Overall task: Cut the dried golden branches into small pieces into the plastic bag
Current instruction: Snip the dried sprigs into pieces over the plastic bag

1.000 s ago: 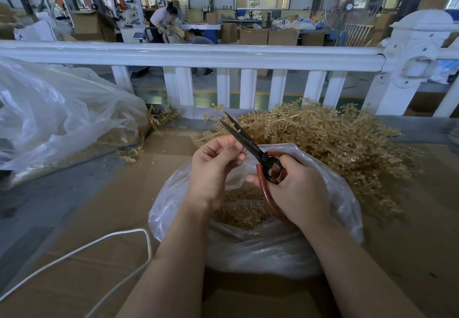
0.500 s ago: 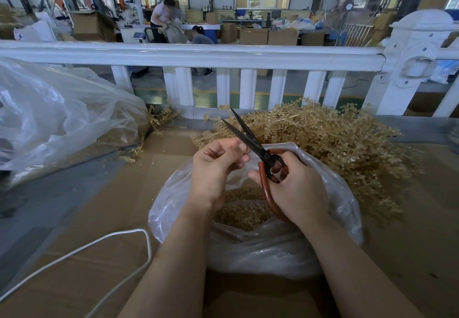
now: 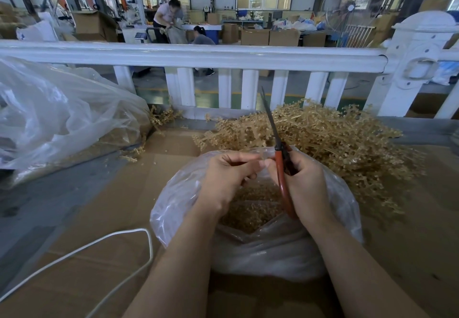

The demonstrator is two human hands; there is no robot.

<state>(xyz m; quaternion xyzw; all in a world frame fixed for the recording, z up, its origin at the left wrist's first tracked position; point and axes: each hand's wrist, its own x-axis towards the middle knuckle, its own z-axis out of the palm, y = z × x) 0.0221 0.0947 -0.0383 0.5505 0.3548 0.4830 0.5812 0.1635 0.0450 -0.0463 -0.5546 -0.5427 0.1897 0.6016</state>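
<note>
- Branches, cut small, already line the bottom of the plastic bag (image 3: 260, 250) at lower centre, so part of the job is done.
- Above the bag's mouth, the right hand (image 3: 306, 183) grips the red-handled scissors (image 3: 282, 168), blades together; the left hand (image 3: 229, 176) pinches something too small to identify.
- Behind the bag, a large pile of uncut golden branches (image 3: 330, 141) remains on the tabletop (image 3: 82, 255).
- I can read no writing anywhere.

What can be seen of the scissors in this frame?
The scissors have dark metal blades and reddish-orange handles. The blades look closed, pointing up and slightly left toward the white fence. The right hand grips the handles above the open plastic bag; the left hand's fingertips reach almost to the pivot.
</note>
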